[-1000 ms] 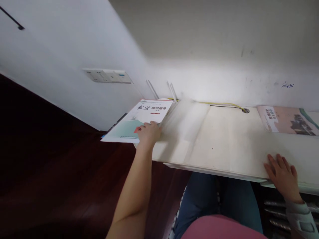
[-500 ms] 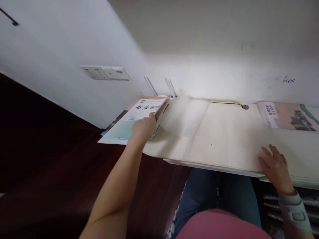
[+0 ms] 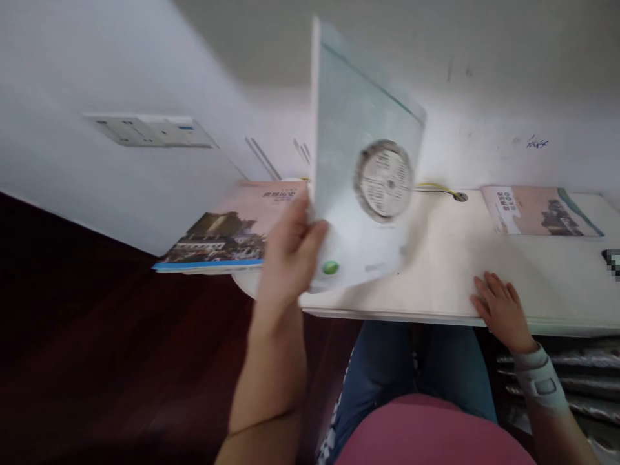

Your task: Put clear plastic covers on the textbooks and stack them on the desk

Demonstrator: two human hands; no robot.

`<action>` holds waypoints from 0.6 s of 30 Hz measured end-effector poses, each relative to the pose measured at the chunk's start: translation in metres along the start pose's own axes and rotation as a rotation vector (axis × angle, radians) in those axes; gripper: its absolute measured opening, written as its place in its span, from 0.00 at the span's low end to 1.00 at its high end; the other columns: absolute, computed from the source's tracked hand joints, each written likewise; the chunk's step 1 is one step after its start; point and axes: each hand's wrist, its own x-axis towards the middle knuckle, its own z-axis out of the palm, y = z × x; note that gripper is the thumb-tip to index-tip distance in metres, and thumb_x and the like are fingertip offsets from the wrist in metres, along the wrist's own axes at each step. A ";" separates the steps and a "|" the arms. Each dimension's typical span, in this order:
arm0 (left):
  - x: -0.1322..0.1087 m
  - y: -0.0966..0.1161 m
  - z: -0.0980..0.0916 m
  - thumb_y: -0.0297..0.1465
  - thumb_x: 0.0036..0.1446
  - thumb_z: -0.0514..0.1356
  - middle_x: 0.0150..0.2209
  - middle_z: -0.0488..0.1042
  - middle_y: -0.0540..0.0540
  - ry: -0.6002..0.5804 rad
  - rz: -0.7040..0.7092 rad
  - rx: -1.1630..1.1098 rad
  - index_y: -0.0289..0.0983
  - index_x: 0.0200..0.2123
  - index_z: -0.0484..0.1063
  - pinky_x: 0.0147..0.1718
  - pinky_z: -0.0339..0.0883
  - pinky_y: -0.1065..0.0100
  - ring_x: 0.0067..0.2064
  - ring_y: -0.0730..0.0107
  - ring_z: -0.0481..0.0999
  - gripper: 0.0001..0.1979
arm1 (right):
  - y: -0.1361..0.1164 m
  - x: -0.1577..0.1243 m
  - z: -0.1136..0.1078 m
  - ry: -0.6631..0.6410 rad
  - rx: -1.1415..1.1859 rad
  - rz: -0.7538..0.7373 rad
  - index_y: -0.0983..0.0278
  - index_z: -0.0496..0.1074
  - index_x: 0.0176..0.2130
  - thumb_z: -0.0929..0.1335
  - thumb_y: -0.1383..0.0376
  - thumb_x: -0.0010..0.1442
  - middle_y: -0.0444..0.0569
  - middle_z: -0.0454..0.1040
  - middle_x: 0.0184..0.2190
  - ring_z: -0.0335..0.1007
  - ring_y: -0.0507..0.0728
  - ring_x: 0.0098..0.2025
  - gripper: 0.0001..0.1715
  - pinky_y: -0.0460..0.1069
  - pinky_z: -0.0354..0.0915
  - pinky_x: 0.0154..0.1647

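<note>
A pale book is held up over the left part of the white desk, gripped by the left hand low on its left-hand edge, with the thumb pressed to the near cover. The book is stood nearly on end: its long axis is pointed up, its back cover, marked with a round emblem, is turned toward the viewer, and most of its body is spread up and to the right of the grip. Whether its lower edge is touching the desk cannot be told. The right hand, nothing held in it, is laid with fingers parted at the desk's front edge, well apart from the book and on its right. The left hand is therefore the nearer one. Just left of the grip, a picture-covered book is laid flat; beyond the right hand, a thin pink book is placed near the wall.
</note>
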 end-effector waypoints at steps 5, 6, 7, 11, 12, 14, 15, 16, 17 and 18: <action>-0.026 -0.028 0.089 0.36 0.50 0.58 0.44 0.77 0.43 -0.338 -0.329 -0.659 0.34 0.55 0.68 0.41 0.71 0.62 0.41 0.62 0.76 0.27 | -0.002 0.000 -0.002 0.002 0.004 0.004 0.65 0.67 0.56 0.57 0.59 0.66 0.61 0.65 0.59 0.61 0.65 0.61 0.24 0.62 0.58 0.57; -0.032 -0.036 0.101 0.36 0.50 0.59 0.42 0.78 0.43 -0.376 -0.382 -0.715 0.33 0.54 0.69 0.40 0.70 0.63 0.40 0.62 0.77 0.27 | -0.002 0.000 -0.003 0.002 0.001 0.007 0.65 0.67 0.56 0.58 0.59 0.66 0.61 0.65 0.60 0.60 0.65 0.61 0.24 0.62 0.58 0.57; -0.038 -0.043 0.110 0.35 0.49 0.59 0.41 0.78 0.43 -0.409 -0.433 -0.746 0.33 0.54 0.69 0.39 0.70 0.63 0.38 0.62 0.77 0.27 | -0.001 0.000 -0.003 0.001 -0.001 0.010 0.65 0.67 0.56 0.58 0.59 0.66 0.60 0.65 0.60 0.60 0.65 0.61 0.24 0.62 0.58 0.58; -0.056 -0.072 0.123 0.30 0.51 0.53 0.40 0.78 0.44 -0.493 -0.522 -0.554 0.33 0.53 0.68 0.39 0.70 0.62 0.38 0.63 0.77 0.25 | 0.000 0.000 -0.001 -0.006 -0.011 0.013 0.65 0.66 0.57 0.57 0.59 0.67 0.59 0.66 0.59 0.60 0.64 0.61 0.24 0.61 0.57 0.58; -0.059 -0.077 0.123 0.29 0.52 0.51 0.42 0.78 0.43 -0.497 -0.493 -0.444 0.34 0.53 0.68 0.42 0.69 0.60 0.40 0.62 0.76 0.24 | 0.000 0.000 0.000 -0.006 -0.014 0.013 0.64 0.66 0.57 0.57 0.59 0.67 0.59 0.66 0.59 0.61 0.63 0.61 0.24 0.61 0.57 0.58; -0.064 -0.085 0.121 0.28 0.54 0.49 0.47 0.76 0.42 -0.493 -0.381 -0.214 0.35 0.54 0.67 0.50 0.66 0.57 0.48 0.61 0.74 0.23 | 0.000 0.000 -0.001 0.000 -0.018 0.017 0.64 0.66 0.57 0.57 0.59 0.67 0.59 0.66 0.59 0.61 0.63 0.61 0.24 0.61 0.58 0.58; -0.065 -0.088 0.120 0.28 0.55 0.48 0.50 0.74 0.40 -0.496 -0.316 -0.104 0.34 0.54 0.67 0.54 0.62 0.55 0.52 0.60 0.72 0.23 | -0.001 0.000 -0.001 0.004 -0.018 0.019 0.65 0.67 0.56 0.57 0.59 0.67 0.59 0.66 0.59 0.61 0.63 0.61 0.24 0.61 0.58 0.58; -0.067 -0.090 0.119 0.28 0.57 0.47 0.53 0.72 0.37 -0.508 -0.259 -0.003 0.32 0.54 0.66 0.57 0.59 0.53 0.56 0.58 0.69 0.23 | -0.001 0.000 -0.002 0.008 -0.017 0.021 0.65 0.67 0.56 0.57 0.59 0.67 0.60 0.66 0.59 0.61 0.64 0.61 0.24 0.61 0.58 0.58; -0.067 -0.093 0.119 0.28 0.58 0.46 0.56 0.69 0.35 -0.529 -0.213 0.087 0.30 0.55 0.65 0.60 0.55 0.51 0.60 0.56 0.65 0.23 | -0.001 0.000 -0.002 0.011 -0.015 0.022 0.65 0.67 0.56 0.57 0.59 0.67 0.60 0.66 0.59 0.61 0.64 0.61 0.24 0.61 0.58 0.58; -0.068 -0.095 0.119 0.28 0.59 0.45 0.58 0.67 0.33 -0.558 -0.179 0.166 0.28 0.56 0.63 0.61 0.51 0.49 0.63 0.54 0.61 0.23 | -0.001 0.000 -0.002 0.013 -0.012 0.022 0.65 0.67 0.56 0.57 0.59 0.67 0.60 0.66 0.59 0.61 0.64 0.61 0.24 0.62 0.58 0.58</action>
